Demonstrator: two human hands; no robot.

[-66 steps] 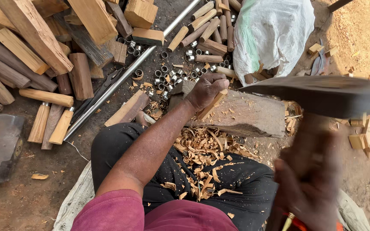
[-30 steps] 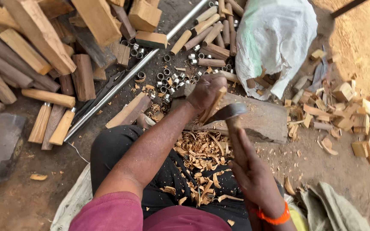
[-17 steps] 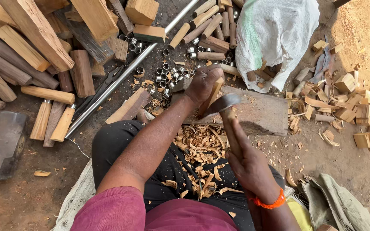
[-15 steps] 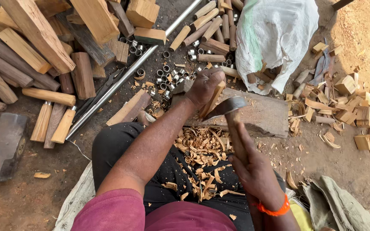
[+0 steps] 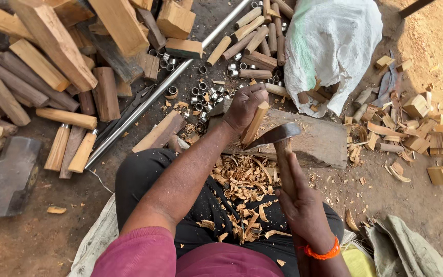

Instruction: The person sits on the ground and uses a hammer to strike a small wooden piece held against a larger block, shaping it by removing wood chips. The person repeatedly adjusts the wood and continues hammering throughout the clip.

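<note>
My left hand point(image 5: 242, 105) grips a short pale wooden stick point(image 5: 255, 123), held upright and tilted on a flat wooden chopping block point(image 5: 319, 141). My right hand point(image 5: 297, 197) holds the wooden handle of an adze point(image 5: 275, 135). Its dark metal blade rests against the lower side of the stick. Curled wood shavings point(image 5: 242, 187) lie heaped on my dark trousers and the ground below the block.
Split logs and rough stick blanks point(image 5: 52, 56) are piled at the left. Nearby lie a long metal pipe point(image 5: 165, 84), several small metal rings point(image 5: 201, 92) and a sledgehammer head point(image 5: 11, 174). A white sack point(image 5: 334, 41) stands at the back; wood offcuts point(image 5: 426, 128) lie right.
The adze was raised high to the right earlier. It has swung down, and its blade now sits against the stick on the block. My left hand kept the stick in place.
</note>
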